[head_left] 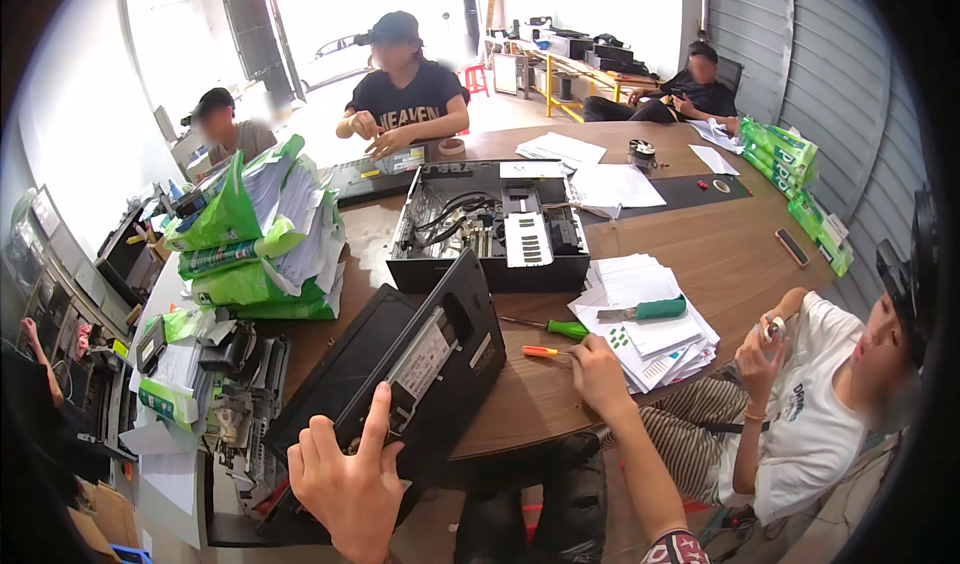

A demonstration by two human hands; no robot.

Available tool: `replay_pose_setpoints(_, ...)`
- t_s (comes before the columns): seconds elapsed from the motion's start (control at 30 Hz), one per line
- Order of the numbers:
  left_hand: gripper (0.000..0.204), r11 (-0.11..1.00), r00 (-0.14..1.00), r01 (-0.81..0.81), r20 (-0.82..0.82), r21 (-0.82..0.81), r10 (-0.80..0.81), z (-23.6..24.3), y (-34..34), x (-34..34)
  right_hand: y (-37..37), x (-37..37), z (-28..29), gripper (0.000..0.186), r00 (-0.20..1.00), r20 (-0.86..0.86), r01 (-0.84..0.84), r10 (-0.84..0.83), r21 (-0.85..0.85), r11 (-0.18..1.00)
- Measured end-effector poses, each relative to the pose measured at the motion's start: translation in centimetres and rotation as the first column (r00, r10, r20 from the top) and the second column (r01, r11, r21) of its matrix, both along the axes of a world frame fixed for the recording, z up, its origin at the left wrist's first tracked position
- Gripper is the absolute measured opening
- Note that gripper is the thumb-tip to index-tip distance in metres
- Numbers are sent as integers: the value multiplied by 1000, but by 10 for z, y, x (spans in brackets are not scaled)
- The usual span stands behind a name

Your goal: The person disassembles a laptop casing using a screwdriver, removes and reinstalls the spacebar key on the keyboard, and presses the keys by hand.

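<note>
A black computer case [470, 334] stands tilted at the table's near edge, with a pale label on its side. My left hand [350, 494] rests against this case, its index finger stretched out to the label and its other fingers partly bent; it grips nothing that I can see. To the right, my right hand [600, 376] pinches the thin shaft of a screwdriver with an orange handle [540, 351], above the tabletop. Just beyond lies a second screwdriver with a green handle [567, 329]. Next to it, a scraper-like tool with a teal handle [660, 308] lies on a stack of papers [640, 282].
An opened computer case [490, 272] with bare inner parts sits mid-table [735, 274]. Green packs of paper [265, 234] are piled at the left, above metal machine parts [235, 414]. A co-worker in a white shirt [800, 414] sits close on the right; several other people sit around.
</note>
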State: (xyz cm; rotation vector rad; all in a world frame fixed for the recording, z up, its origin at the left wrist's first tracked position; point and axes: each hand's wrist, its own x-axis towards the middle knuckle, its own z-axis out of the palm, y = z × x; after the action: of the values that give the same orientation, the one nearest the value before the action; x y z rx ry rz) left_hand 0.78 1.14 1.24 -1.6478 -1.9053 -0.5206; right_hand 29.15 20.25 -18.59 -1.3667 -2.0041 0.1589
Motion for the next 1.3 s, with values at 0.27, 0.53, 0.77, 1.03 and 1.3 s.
replay_pose_setpoints(0.27, 78, 998, 999, -29, 18, -52, 30, 11, -6, 3, 20, -28, 16, 21, 996, 93, 0, -16, 178, 984)
replay_pose_setpoints(0.53, 79, 999, 1000, -21, -23, -33, 20, 9, -6, 10, 44, -31, 12, 20, 825, 536, 113, -181, 157, 981)
replay_pose_setpoints(0.77, 79, 999, 999, -41, -25, -21, 41, 7, -8, 9, 44, -23, 26, 25, 981, 182, 27, -70, 228, 973)
replay_pose_setpoints(1.03, 72, 1000, 1000, -26, -3, -4, 26, -3, -3, 3, 52, 126, 16, 43, 829, 465, 296, -311, 107, 949)
replay_pose_setpoints(1.3, 64, 1000, 998, -27, -51, -12, 26, -4, -7, 4, 36, 94, 52, 35, 967, 154, 206, -201, -13, 979)
